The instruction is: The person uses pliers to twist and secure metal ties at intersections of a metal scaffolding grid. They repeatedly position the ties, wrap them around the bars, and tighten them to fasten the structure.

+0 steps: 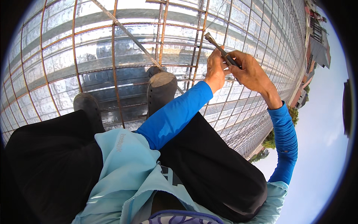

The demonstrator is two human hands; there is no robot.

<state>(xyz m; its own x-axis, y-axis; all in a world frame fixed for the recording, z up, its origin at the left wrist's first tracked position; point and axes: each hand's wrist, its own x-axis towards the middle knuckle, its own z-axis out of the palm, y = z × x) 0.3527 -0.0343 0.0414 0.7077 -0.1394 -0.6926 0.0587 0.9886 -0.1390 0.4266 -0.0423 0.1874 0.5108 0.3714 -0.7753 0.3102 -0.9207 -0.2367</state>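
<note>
My right hand (254, 74) is closed around the dark handles of a pair of pincers (225, 55), whose flared metal head points up and to the left. Close against it, my left hand (215, 70) has its fingers curled together beside the handles. Whatever those fingers pinch is hidden. Both hands are above a grid of rusty rebar (199, 44) laid over shiny corrugated metal decking (138, 35). A thin loose wire (219, 16) rises from the mesh beyond the pincers.
My dark shoes (161, 87) rest among the bars, with my bent knees close below. One bar (125, 30) crosses the grid diagonally near my feet. To the right, the mesh runs toward buildings (317, 48), trees (270, 140) and open sky.
</note>
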